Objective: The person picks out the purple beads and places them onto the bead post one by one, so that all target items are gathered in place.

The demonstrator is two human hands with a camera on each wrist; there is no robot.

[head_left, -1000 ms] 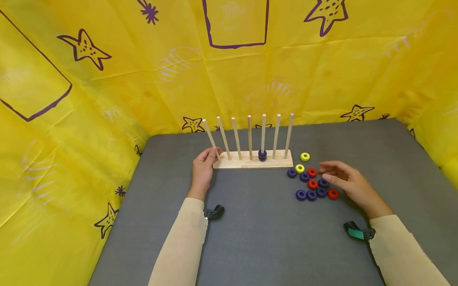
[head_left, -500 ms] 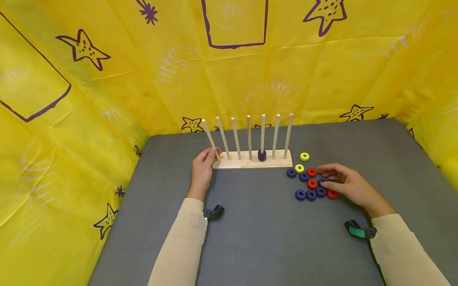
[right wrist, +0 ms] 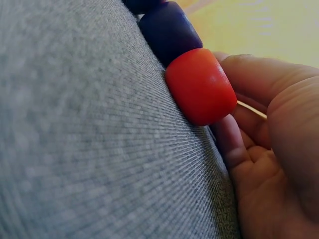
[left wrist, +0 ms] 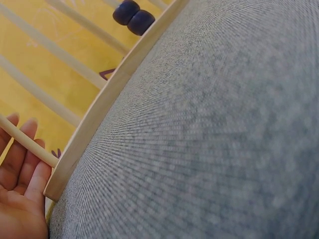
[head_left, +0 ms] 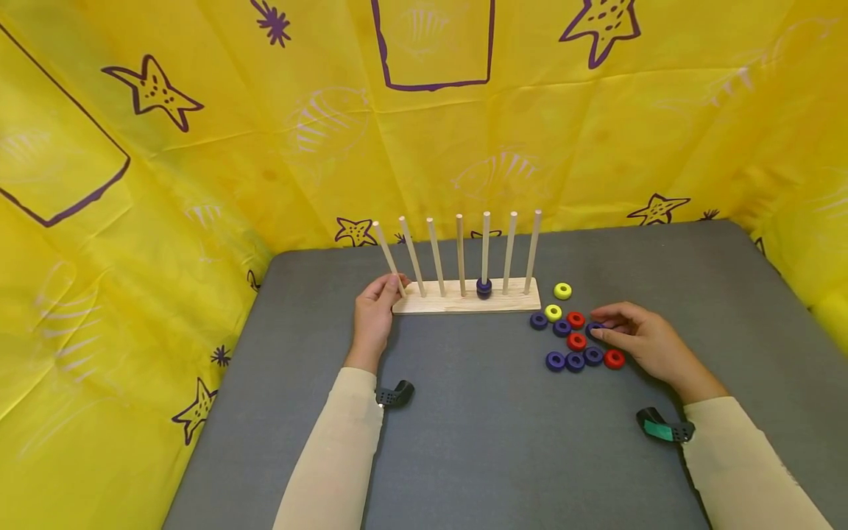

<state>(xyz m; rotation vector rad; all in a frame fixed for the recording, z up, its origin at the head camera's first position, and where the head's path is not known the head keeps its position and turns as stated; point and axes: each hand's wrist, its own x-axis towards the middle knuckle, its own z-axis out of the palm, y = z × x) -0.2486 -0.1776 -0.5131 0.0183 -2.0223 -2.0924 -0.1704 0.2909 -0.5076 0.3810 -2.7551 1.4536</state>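
A wooden peg stand [head_left: 437, 302] with several upright pegs stands on the table. Two stacked purple rings [head_left: 484, 288] sit on one peg right of its middle. My left hand [head_left: 375, 313] holds the stand's left end, thumb near the leftmost peg; the left wrist view shows its fingers [left wrist: 25, 167] behind that peg. Over at the ring pile, my right hand [head_left: 639, 338] pinches a purple ring [head_left: 594, 328] between thumb and fingers. In the right wrist view a red ring [right wrist: 200, 87] hides the fingertips, with a purple ring [right wrist: 171, 32] beyond it.
Loose rings lie right of the stand: two yellow, among them the far yellow ring [head_left: 562, 291], several purple such as the near purple ring [head_left: 555, 361], and red ones including the right red ring [head_left: 614, 359]. A yellow cloth [head_left: 424, 147] hangs behind the grey table [head_left: 464, 442].
My right hand's thumb and fingers have come together on a purple ring, which has shifted slightly away from me. The left hand has stayed at the stand's end.
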